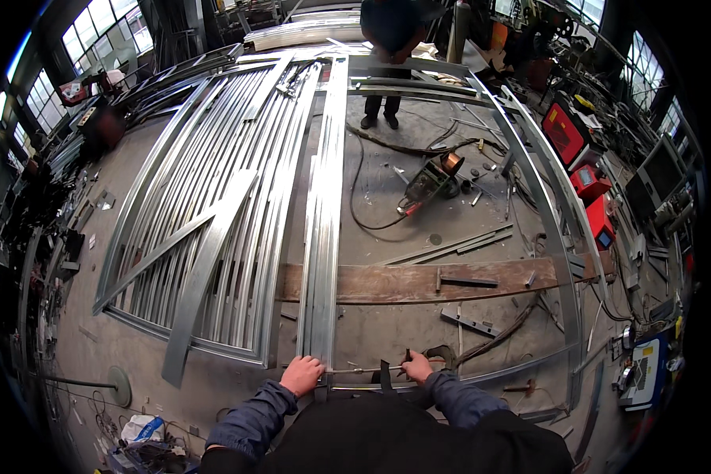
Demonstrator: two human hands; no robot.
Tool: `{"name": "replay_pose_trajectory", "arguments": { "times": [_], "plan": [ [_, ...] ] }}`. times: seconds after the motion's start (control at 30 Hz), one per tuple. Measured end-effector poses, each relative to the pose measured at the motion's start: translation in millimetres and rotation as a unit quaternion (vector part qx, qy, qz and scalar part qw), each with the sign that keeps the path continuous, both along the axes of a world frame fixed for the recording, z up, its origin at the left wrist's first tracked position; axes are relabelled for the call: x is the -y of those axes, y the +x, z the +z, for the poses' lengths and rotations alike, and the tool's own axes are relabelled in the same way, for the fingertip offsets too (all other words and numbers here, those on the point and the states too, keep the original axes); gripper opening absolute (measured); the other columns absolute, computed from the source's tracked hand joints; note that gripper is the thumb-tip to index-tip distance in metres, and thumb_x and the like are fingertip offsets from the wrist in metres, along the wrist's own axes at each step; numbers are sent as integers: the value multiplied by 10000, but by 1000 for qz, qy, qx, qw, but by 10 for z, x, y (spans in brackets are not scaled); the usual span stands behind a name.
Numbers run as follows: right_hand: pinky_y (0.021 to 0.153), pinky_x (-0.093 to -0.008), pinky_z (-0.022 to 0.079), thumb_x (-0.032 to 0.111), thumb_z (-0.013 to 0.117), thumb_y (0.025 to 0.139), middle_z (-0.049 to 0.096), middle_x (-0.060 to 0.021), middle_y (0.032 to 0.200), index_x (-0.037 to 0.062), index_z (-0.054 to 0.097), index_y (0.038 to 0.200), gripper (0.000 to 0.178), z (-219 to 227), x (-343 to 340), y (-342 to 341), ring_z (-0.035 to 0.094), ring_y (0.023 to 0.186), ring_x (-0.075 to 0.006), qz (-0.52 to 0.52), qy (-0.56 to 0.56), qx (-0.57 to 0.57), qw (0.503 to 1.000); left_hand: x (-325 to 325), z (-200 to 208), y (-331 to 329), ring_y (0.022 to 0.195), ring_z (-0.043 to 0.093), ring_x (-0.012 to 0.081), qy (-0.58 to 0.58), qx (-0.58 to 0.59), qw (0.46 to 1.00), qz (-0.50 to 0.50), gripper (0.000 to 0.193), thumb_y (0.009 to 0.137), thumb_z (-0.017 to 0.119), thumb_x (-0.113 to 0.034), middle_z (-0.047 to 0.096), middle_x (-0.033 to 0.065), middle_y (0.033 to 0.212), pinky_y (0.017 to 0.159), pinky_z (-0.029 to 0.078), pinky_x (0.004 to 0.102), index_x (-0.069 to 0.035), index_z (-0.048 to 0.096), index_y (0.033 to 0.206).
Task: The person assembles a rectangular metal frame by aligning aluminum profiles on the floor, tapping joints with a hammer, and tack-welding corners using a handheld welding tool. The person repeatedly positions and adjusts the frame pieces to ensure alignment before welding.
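My left hand (302, 374) rests on the near end of a bundle of long galvanised steel channels (324, 197) that runs away from me across the floor. My right hand (416, 368) grips a thin metal rod or clamp bar (363, 370) lying crosswise at the channels' near end, with a dark clamp jaw (442, 355) beside it. Both sleeves are blue. A curved steel frame rail (529, 359) passes under my hands.
A wooden plank (419, 280) lies across under the channels. A large grille of steel bars (205, 213) fills the left. An angle grinder with cable (426, 186) lies mid-floor. Another person (387, 47) stands at the far end. Red welding machines (584, 182) line the right.
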State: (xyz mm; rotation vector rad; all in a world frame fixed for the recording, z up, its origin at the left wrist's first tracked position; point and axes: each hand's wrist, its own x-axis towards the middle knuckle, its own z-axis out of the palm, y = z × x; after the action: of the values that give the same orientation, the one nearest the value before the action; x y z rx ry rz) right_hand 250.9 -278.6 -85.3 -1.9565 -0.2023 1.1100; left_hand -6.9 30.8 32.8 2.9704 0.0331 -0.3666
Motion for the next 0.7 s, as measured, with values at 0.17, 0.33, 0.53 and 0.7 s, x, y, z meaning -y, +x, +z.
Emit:
{"name": "replay_pose_trajectory", "arguments": {
  "times": [0.17, 0.33, 0.53, 0.7],
  "plan": [
    [582, -367, 524, 75, 644, 859, 689, -72, 775, 27, 708, 943, 116, -211, -13, 26, 645, 659, -193, -34, 11, -25, 999, -21, 122, 34, 1034, 644, 236, -7, -2, 1000, -13, 153, 906, 649, -171, 642, 24, 986, 860, 487, 402, -156, 723, 1039],
    [625, -369, 523, 83, 614, 876, 683, -69, 770, 24, 706, 919, 118, -162, 23, 84, 637, 690, -186, -48, 63, 8, 997, -72, 313, 103, 1022, 642, 245, -26, 30, 999, 14, 96, 910, 635, -160, 629, 32, 962, 857, 484, 407, -143, 696, 982],
    [667, -376, 511, 89, 589, 883, 675, -78, 760, 8, 701, 909, 141, 265, -96, -30, 630, 709, -192, -29, 67, 91, 993, -93, 325, -81, 912, 675, 284, -103, 83, 989, 70, 75, 953, 619, -177, 617, 65, 922, 795, 516, 433, -125, 667, 980],
    [684, -380, 531, 59, 540, 890, 686, -95, 767, -16, 690, 922, 171, -194, 0, -36, 649, 729, -202, -75, 52, 72, 993, -149, -50, -81, 905, 683, 315, -138, 113, 981, 79, 110, 937, 615, -150, 619, 91, 931, 784, 532, 451, -104, 646, 1032]
  ]
}}
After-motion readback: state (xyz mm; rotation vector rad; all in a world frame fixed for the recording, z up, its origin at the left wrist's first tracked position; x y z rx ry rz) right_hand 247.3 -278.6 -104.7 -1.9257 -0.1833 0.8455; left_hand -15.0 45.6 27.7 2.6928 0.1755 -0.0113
